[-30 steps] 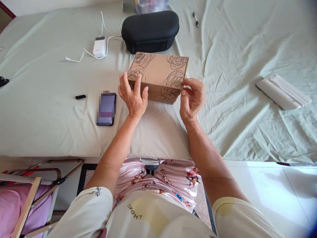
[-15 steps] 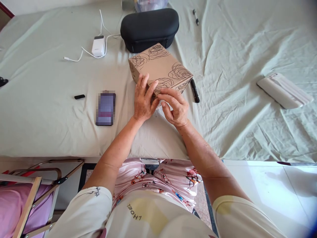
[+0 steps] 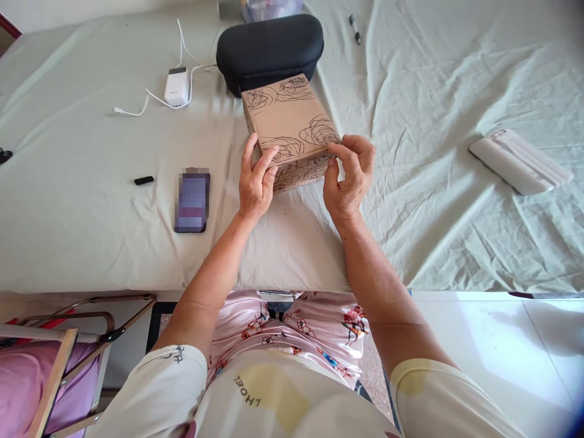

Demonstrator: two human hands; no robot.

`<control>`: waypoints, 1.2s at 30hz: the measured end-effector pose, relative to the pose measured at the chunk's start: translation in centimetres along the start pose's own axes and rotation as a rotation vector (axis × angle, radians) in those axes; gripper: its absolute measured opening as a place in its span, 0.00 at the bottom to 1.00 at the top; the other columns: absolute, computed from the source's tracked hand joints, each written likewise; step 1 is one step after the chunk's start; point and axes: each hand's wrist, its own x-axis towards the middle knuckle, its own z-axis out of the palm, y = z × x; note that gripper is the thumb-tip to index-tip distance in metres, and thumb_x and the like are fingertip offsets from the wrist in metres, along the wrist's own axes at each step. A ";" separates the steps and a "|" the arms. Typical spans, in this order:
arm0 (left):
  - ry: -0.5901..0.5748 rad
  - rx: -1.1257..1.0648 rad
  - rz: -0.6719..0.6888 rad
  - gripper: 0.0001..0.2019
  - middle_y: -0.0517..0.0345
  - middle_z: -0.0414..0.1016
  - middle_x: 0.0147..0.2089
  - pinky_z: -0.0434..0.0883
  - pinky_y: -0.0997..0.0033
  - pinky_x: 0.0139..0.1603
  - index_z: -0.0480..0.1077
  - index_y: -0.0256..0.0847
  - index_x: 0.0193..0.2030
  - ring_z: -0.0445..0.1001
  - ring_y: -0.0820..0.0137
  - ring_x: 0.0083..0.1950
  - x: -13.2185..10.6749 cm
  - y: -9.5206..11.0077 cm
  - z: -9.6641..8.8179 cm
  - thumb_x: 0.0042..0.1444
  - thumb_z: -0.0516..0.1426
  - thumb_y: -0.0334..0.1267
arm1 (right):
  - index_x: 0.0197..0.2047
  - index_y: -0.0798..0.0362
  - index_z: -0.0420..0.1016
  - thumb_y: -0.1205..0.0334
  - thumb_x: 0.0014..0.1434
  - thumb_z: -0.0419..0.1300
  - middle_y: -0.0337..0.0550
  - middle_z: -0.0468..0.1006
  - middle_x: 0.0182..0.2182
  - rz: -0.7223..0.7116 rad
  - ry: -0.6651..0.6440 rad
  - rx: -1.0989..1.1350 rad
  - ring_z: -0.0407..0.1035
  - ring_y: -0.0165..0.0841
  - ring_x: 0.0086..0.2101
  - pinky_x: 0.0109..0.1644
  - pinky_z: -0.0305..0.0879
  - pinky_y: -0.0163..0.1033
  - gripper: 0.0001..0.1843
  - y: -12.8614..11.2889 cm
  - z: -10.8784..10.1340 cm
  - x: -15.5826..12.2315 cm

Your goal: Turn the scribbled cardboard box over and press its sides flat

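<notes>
A brown cardboard box with black looping scribbles on its top and front sits on the cloth in front of me. My left hand grips its near left corner, thumb at the front face and fingers along the top edge and side. At the near right corner, my right hand is closed on the box, with the thumb at the front and fingers by the top edge. The front face shows between my hands. Right behind the box lies a black hard case.
A phone and a small black cap-like piece lie to the left. Farther back are a white charger with cable and a pen. A white flat object rests far right on the wrinkled sheet.
The box has turned so its front faces me more squarely. My right hand moved right to the near right corner, away from my left. The black marker beside the box is no longer visible.
</notes>
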 end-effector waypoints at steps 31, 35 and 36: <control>0.021 -0.059 -0.340 0.22 0.45 0.81 0.64 0.77 0.55 0.69 0.73 0.45 0.61 0.80 0.58 0.64 -0.8 -0.5 1.2 0.75 0.52 0.57 | 0.76 0.36 0.58 0.39 0.75 0.56 0.42 0.77 0.45 0.286 0.063 0.325 0.77 0.33 0.41 0.45 0.80 0.41 0.32 2.3 2.6 -1.0; -0.044 0.190 -0.288 0.09 0.45 0.84 0.52 0.79 0.56 0.61 0.76 0.43 0.41 0.82 0.57 0.55 -0.6 -0.1 1.0 0.69 0.56 0.43 | 0.69 0.42 0.67 0.49 0.72 0.57 0.44 0.77 0.48 0.260 -0.027 0.261 0.77 0.35 0.46 0.44 0.80 0.40 0.25 1.5 2.0 -0.7; -0.069 0.214 -0.286 0.09 0.45 0.85 0.49 0.79 0.56 0.59 0.76 0.43 0.40 0.83 0.58 0.52 -0.5 0.1 0.9 0.69 0.56 0.41 | 0.68 0.43 0.69 0.50 0.71 0.57 0.45 0.77 0.49 0.268 -0.059 0.241 0.77 0.35 0.47 0.44 0.80 0.39 0.24 1.5 1.9 -0.8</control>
